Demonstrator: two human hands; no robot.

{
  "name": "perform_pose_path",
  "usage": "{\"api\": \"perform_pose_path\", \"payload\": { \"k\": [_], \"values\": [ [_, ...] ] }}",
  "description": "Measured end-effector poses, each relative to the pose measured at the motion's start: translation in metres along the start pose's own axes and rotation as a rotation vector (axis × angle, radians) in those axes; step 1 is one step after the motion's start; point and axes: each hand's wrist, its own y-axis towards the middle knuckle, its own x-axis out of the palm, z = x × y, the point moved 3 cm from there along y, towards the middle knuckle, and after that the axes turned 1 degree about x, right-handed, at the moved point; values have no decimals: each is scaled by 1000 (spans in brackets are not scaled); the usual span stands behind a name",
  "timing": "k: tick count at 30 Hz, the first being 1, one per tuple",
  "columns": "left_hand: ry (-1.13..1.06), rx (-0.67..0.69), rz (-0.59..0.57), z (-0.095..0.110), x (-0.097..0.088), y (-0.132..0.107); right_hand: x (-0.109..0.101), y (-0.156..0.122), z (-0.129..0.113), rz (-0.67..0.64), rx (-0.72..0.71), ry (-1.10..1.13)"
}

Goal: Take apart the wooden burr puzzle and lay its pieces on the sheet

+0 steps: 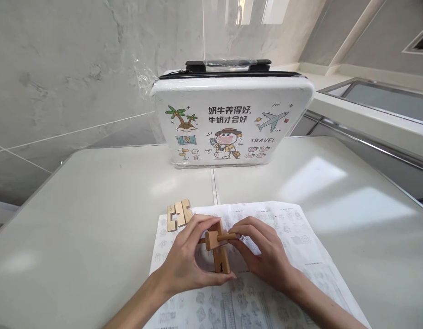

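I'm seeing open counter (105,219) stretching left of the left hand (186,258) and right of the right hand (266,249), leaving me passage there. Wooden pieces (180,213) are obstructing just beyond the left hand, the wooden assembly (212,241) is blocking between both hands, and the standing case (228,96) is barring farther ahead.

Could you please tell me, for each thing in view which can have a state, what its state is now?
Left hand: closed around the wooden assembly, thumb and fingers at opposite ends.
Right hand: pinching the assembly's rod.
Wooden assembly: pieces crossed together, held up.
Loose wooden pieces: lying side by side.
Printed sheet: spread, partly covered.
Suitcase: upright, plastic-wrapped, apparently closed.
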Motion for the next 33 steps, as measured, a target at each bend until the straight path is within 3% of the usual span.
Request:
{"api": "perform_pose_path", "payload": {
  "k": [3,8,13,20,33],
  "values": [
    [-20,-19,22,1,-1,1,0,0,5,-74,106,102],
    [-72,-54,92,-2,-7,0,-1,0,14,-209,433,405],
    [-228,-129,97,-9,-9,-5,6,0,11,-450,634,749],
    [-299,-143,32,-8,-6,-4,10,-2,17,-515,717,1132],
    [-304,-137,16,-5,-9,0,14,-6,19,-477,720,1113]
  ]
}}
